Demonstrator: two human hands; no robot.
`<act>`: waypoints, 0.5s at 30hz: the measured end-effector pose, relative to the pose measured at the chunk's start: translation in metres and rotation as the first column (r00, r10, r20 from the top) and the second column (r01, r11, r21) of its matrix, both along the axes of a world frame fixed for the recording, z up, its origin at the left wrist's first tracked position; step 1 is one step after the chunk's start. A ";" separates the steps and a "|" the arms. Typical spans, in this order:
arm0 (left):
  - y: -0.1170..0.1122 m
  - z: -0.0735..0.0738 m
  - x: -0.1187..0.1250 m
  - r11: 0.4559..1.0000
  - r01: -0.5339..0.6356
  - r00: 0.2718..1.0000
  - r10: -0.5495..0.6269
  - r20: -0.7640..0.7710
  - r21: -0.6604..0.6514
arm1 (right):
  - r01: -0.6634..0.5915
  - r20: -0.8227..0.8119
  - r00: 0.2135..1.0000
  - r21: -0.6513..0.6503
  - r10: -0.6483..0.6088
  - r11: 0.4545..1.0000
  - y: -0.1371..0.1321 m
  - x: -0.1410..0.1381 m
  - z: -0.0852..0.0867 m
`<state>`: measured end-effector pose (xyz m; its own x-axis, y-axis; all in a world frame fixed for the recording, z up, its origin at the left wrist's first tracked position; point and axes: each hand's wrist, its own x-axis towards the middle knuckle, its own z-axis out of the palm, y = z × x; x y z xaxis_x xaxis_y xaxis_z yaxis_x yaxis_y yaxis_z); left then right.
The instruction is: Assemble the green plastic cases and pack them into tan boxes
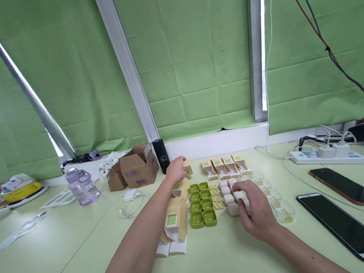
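Note:
My left hand (175,170) reaches far across the table and is closed on a small tan carton (187,166) with a green label. My right hand (257,209) rests over a cluster of pale pink cases (227,195), its fingers curled on one of them. Between my hands lie several green trays (201,205) in two columns and a strip of small tan inserts (215,196). A row of open tan cartons (225,167) lies behind them. More tan cartons (175,219) are stacked under my left forearm. Clear plastic shells (278,203) with yellow dots curve to the right.
A cardboard box (138,165) and a black cylinder (161,156) stand at the back by the window sill. A purple bottle (82,186) and a white cable (131,203) lie left. Two phones (348,225) and a power strip (327,155) lie to the right.

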<state>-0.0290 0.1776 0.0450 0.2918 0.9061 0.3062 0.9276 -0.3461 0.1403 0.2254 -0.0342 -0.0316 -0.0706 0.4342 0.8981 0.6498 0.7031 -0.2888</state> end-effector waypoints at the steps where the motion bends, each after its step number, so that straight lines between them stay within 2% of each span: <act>1: 0.003 -0.004 0.000 1.000 -0.002 1.000 0.002 -0.012 -0.009 | -0.003 0.000 1.000 0.000 0.003 1.000 0.000 0.000 0.001; 10: 0.014 -0.024 0.002 1.000 -0.001 0.994 -0.002 -0.110 -0.030 | -0.032 0.005 0.999 0.008 0.031 0.999 -0.003 -0.002 0.004; 15: 0.013 -0.031 0.001 0.997 -0.064 0.992 0.061 -0.110 -0.032 | -0.030 0.010 1.000 0.002 0.030 1.000 -0.004 -0.003 0.004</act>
